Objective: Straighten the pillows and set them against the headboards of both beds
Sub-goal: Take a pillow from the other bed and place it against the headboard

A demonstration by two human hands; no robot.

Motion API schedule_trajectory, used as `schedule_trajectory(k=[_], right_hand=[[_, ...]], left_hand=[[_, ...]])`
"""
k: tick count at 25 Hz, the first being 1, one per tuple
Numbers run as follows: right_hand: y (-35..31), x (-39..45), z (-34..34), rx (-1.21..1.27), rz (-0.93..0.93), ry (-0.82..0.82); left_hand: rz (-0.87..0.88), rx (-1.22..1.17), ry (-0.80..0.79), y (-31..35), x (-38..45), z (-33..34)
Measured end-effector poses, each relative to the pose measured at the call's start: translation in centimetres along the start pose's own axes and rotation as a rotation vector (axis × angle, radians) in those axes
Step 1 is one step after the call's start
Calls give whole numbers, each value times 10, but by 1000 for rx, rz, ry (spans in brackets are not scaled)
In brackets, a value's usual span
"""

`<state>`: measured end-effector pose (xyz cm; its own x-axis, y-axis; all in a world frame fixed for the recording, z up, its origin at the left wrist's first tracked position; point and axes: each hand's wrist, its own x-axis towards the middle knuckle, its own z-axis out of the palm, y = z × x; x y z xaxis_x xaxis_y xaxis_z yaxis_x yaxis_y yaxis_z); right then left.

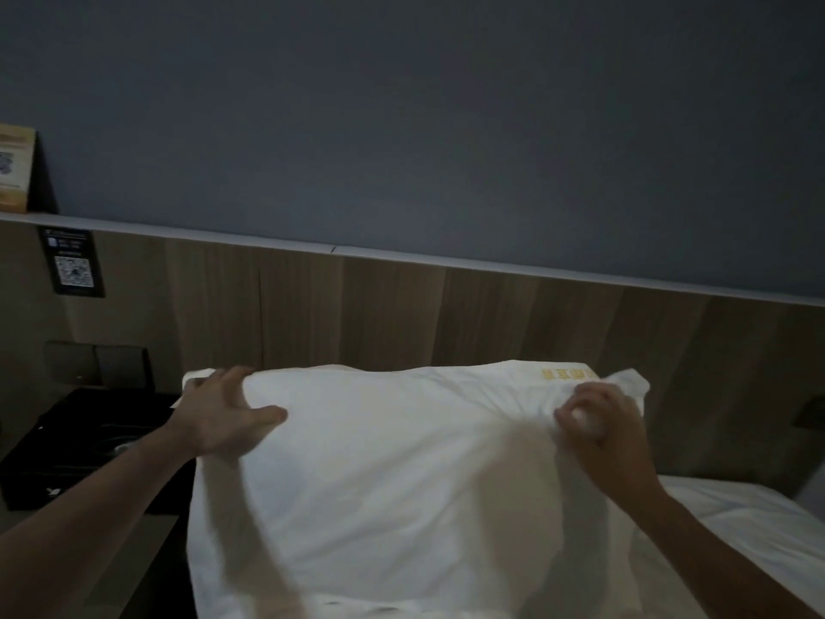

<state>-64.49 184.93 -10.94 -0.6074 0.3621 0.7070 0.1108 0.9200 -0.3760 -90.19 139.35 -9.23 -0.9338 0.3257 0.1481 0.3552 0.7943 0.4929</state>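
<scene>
A white pillow (402, 462) with yellow lettering near its top right stands upright on the bed, its upper edge in front of the wooden headboard (402, 314). My left hand (223, 417) grips the pillow's upper left corner, thumb across the front and fingers over the top edge. At the upper right corner my right hand (602, 426) pinches a bunch of the pillowcase in curled fingers. The pillow's lower part runs out of view at the bottom.
A dark nightstand (67, 449) with a black tray stands left of the bed. Switch plates (96, 364) and a QR-code sign (73, 261) sit on the panel at left. A framed card (15, 169) rests on the ledge. White bedding (750, 520) lies to the right.
</scene>
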Motion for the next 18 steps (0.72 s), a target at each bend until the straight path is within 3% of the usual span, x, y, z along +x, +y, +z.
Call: schedule_trajectory(k=[2, 4, 5, 13, 18], right_hand=[[25, 5, -2, 29, 338, 11], [34, -2, 5, 241, 691, -90], [37, -8, 11, 353, 774, -136], [47, -29, 10, 539, 896, -136], [38, -35, 6, 573, 864, -36]], left_hand=[[0, -71, 38, -12, 1, 4], [-35, -209, 24, -21, -2, 7], [-61, -279, 11, -23, -4, 8], [-234, -654, 37, -42, -1, 34], [-151, -715, 7, -46, -7, 25]])
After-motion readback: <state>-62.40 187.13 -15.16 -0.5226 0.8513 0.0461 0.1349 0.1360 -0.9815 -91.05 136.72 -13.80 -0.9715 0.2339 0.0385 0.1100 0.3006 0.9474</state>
